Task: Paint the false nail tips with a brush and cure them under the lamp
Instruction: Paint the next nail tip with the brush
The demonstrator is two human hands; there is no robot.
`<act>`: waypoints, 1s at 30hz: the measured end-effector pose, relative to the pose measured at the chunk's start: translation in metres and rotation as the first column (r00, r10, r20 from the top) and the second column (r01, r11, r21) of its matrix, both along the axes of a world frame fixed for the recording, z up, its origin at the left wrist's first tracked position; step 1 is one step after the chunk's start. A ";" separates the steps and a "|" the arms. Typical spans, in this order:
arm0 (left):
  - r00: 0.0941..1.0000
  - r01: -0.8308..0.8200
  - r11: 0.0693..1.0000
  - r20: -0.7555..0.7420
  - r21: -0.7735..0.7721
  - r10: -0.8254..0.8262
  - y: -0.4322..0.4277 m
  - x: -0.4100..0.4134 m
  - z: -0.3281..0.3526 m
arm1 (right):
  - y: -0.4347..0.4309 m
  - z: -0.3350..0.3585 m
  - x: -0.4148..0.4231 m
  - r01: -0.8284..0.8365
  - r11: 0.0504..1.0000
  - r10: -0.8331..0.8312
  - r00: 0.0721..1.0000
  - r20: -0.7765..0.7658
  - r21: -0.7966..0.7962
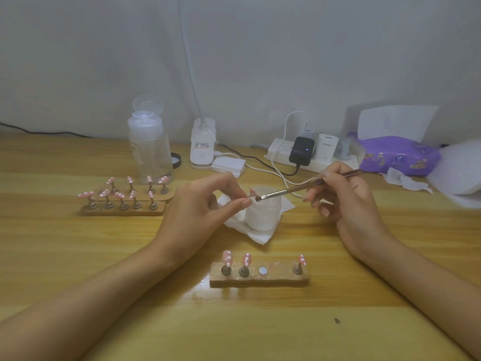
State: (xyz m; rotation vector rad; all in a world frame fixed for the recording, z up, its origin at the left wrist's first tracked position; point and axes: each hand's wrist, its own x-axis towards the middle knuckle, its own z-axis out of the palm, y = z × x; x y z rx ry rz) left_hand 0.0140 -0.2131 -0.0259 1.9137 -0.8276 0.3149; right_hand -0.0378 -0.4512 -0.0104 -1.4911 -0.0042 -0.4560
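Note:
My left hand (208, 201) pinches a small metal stand with a pink false nail tip (251, 192) over a white jar (263, 212). My right hand (346, 196) grips a thin brush (299, 188), whose bristles touch the stand just below the tip. In front of me a wooden holder (260, 278) carries three pink dotted tips on stands and one bare magnet spot. Two more wooden holders (122, 208) at the left carry several pink dotted tips. A white lamp (201, 148) stands at the back on its base.
A clear pump bottle (149, 149) stands by the lamp. Behind the jar lie white pads (229, 165), a power strip (309, 156) with chargers and cables, and a purple tissue pack (400, 156). The jar sits on a white tissue (257, 237). The table is wood.

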 end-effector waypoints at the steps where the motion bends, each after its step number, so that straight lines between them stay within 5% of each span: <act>1: 1.000 0.000 1.000 0.002 0.002 0.000 0.000 0.000 0.000 | 0.000 0.000 0.000 -0.007 1.000 0.007 1.000 0.013 0.014; 30: 0.997 -0.027 0.998 0.068 0.048 0.024 -0.001 -0.001 0.002 | 0.000 0.000 0.000 -0.052 0.998 0.051 0.998 0.027 0.032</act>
